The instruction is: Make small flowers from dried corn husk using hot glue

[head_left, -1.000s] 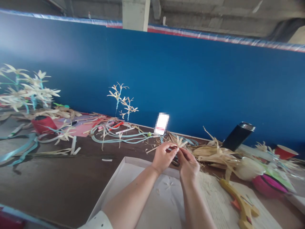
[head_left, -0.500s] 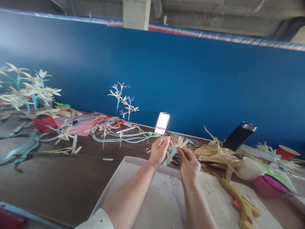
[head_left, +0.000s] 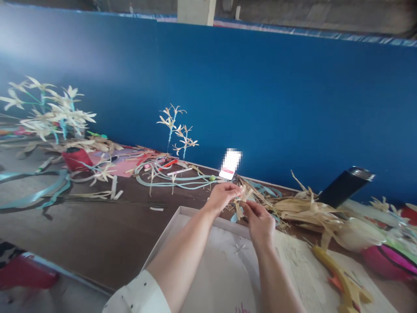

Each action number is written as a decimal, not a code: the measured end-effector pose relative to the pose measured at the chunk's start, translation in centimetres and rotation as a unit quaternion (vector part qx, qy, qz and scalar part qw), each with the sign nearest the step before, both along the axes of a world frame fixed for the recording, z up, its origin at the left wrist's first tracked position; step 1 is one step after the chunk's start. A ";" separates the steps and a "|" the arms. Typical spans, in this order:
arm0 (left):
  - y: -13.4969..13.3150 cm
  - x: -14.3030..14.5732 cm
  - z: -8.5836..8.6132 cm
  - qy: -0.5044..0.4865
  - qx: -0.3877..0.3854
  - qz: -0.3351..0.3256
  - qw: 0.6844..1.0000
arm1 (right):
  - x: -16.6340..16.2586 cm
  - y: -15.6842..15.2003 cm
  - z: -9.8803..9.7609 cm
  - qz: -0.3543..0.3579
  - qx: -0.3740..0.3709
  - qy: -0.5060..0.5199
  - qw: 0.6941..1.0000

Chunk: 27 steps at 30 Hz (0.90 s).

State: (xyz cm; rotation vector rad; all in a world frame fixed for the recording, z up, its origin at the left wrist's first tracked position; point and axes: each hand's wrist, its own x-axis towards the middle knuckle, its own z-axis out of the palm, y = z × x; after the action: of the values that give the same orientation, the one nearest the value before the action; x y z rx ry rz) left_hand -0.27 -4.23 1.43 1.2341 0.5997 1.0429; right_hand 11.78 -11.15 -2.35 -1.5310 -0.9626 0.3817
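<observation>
Both my hands are raised over the far edge of a shallow white box lid [head_left: 192, 252]. My left hand [head_left: 222, 196] pinches the top of a small straw flower [head_left: 243, 198] made of pale dried husk strips. My right hand [head_left: 259, 221] is closed on the flower's lower part, where a light blue strip [head_left: 235, 216] hangs down. Behind the hands lies a heap of dried corn husks [head_left: 302, 208]. One finished straw star [head_left: 240, 248] lies flat in the lid.
Straw flower sprays on blue stems [head_left: 177, 130] stand by the blue wall, more at far left [head_left: 48, 113]. Blue tubing coils [head_left: 169, 178], a red cup [head_left: 75, 158], a black flask [head_left: 345, 187], a yellow glue gun [head_left: 342, 278] and a pink bowl [head_left: 391, 263] lie on the brown table.
The view has tilted down and shifted left. My hands stay together on the straw flower, now a little lower, with the fingers re-gripping it.
</observation>
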 end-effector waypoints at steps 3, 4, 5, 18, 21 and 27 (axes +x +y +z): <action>-0.1 0.0 0.1 0.003 -0.003 0.015 1.000 | -0.2 -0.2 0.3 -0.007 -0.010 0.034 0.999; -0.1 0.0 0.1 0.004 -0.002 0.020 1.000 | -0.3 -0.2 0.4 -0.012 -0.013 0.039 0.999; -0.1 0.0 0.1 0.004 -0.002 0.023 1.000 | -0.3 -0.2 0.4 -0.016 -0.014 0.038 0.999; -0.1 0.4 -0.4 -0.008 -0.012 0.029 0.999 | -0.5 -0.4 1.1 -0.038 -0.001 0.030 0.999; -0.2 0.3 -0.3 -0.009 -0.018 0.032 0.999 | -0.6 -0.5 1.2 -0.030 -0.008 0.045 0.998; -0.4 0.3 0.0 -0.005 -0.021 0.032 0.999 | -0.5 -0.2 0.9 -0.039 -0.001 0.044 0.998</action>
State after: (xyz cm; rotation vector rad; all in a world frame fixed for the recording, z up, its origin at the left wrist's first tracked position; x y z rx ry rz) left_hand 0.03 -4.60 1.43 1.1796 0.6536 1.0848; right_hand 11.31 -11.39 -1.48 -1.5360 -0.8317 0.3894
